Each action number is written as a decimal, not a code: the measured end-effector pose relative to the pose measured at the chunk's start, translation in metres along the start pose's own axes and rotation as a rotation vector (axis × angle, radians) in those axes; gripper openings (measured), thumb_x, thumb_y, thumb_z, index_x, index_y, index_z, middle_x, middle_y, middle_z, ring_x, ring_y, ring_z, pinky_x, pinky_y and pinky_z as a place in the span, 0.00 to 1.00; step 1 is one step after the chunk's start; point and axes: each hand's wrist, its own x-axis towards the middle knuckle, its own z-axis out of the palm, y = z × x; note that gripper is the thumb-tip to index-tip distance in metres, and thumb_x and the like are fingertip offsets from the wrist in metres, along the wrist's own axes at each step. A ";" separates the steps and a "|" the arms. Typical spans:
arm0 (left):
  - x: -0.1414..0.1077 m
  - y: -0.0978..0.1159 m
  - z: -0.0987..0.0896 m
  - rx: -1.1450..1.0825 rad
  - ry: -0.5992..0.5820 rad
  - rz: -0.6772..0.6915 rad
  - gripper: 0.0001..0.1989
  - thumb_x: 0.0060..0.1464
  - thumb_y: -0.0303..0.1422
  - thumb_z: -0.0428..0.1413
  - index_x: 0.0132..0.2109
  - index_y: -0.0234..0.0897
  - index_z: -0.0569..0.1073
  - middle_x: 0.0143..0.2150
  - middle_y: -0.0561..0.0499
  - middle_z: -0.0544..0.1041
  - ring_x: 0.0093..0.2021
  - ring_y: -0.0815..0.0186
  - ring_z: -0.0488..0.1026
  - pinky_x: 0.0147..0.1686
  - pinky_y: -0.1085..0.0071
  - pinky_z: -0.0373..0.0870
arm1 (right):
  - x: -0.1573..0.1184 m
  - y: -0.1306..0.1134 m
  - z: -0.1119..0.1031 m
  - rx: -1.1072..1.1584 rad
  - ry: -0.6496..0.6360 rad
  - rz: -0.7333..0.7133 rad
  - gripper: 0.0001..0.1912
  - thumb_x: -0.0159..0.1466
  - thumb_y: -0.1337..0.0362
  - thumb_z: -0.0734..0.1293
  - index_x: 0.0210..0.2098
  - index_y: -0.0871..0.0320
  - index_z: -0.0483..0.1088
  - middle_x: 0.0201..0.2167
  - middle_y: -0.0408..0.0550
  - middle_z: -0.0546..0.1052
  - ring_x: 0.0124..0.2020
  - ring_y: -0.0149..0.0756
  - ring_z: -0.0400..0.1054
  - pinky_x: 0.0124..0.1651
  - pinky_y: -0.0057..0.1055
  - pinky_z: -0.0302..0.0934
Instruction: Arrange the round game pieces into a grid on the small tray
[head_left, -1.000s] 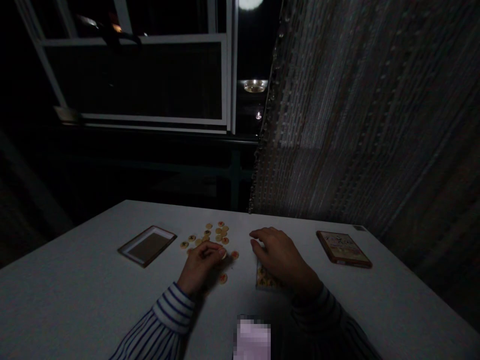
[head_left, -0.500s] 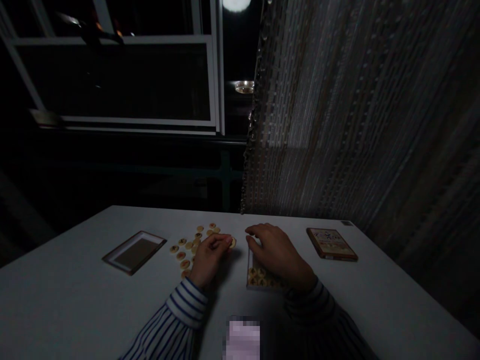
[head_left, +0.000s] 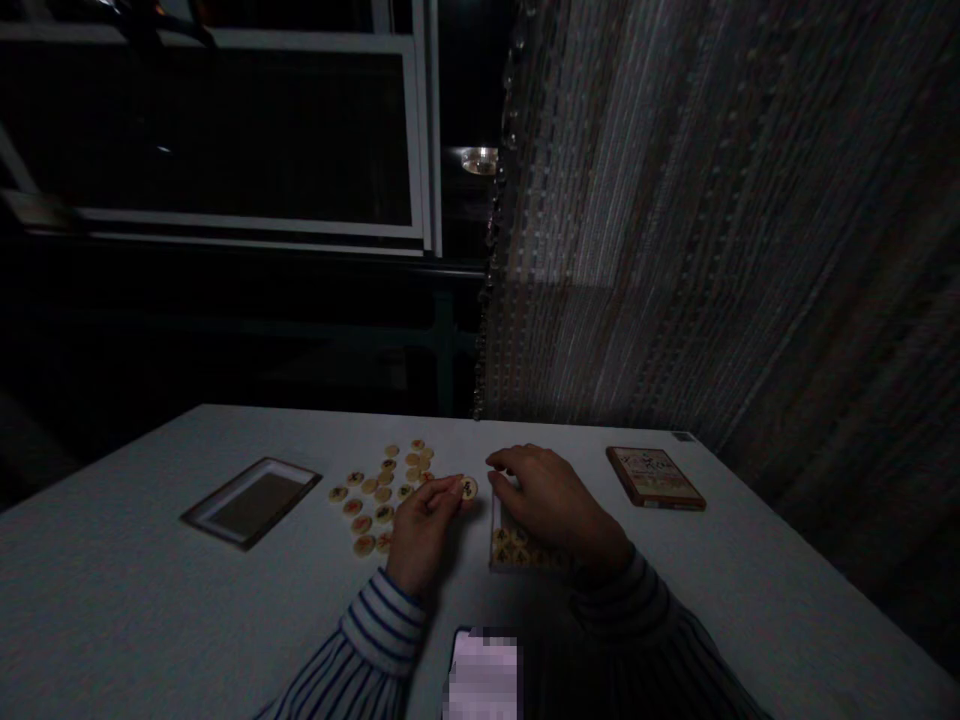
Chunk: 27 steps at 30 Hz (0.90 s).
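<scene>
Between the thumb and fingers of my left hand (head_left: 420, 530) is a round Chinese chess piece (head_left: 469, 488), its dark character facing me. Loose chess pieces (head_left: 383, 494), some marked red, some dark and some showing blank faces, lie scattered behind and left of that hand. My right hand (head_left: 551, 495) hovers over or rests on a shallow tray (head_left: 491, 550); I cannot tell which. Its thumb and forefinger are apart, with nothing visible between them. Rows of dark-marked pieces (head_left: 517, 548) fill the tray's near end, while the hand hides much of the rest.
An open box lid or tray (head_left: 251, 503) lies at the left of the white table (head_left: 97, 560). A flat box with a printed cover (head_left: 655, 478) is at the right. A phone-like object (head_left: 484, 670), blurred out, lies at the near edge. A bead curtain (head_left: 600, 250) hangs behind.
My left hand has turned the chess piece so that its marked face shows. My right hand stays over the tray. The whole view has shifted slightly.
</scene>
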 end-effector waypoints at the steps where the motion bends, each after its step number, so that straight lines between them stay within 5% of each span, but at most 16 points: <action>1: 0.000 -0.001 0.001 -0.011 -0.006 -0.005 0.16 0.44 0.39 0.58 0.38 0.34 0.73 0.32 0.49 0.78 0.32 0.68 0.75 0.37 0.73 0.68 | 0.000 0.000 0.000 0.010 -0.010 -0.005 0.16 0.63 0.62 0.55 0.46 0.58 0.67 0.41 0.48 0.74 0.44 0.35 0.64 0.47 0.31 0.52; 12: -0.008 -0.003 0.012 -0.067 -0.068 -0.037 0.18 0.44 0.38 0.59 0.41 0.32 0.75 0.35 0.46 0.79 0.35 0.65 0.75 0.40 0.70 0.71 | -0.007 0.012 0.009 0.069 -0.131 -0.090 0.15 0.62 0.64 0.56 0.46 0.57 0.67 0.41 0.48 0.73 0.43 0.34 0.63 0.46 0.30 0.52; 27: -0.012 -0.001 0.016 -0.095 -0.041 -0.062 0.16 0.43 0.36 0.59 0.40 0.32 0.75 0.37 0.46 0.79 0.37 0.63 0.75 0.40 0.69 0.72 | -0.007 0.016 0.013 0.101 -0.100 -0.129 0.13 0.60 0.64 0.61 0.44 0.57 0.67 0.40 0.47 0.73 0.43 0.35 0.64 0.45 0.30 0.53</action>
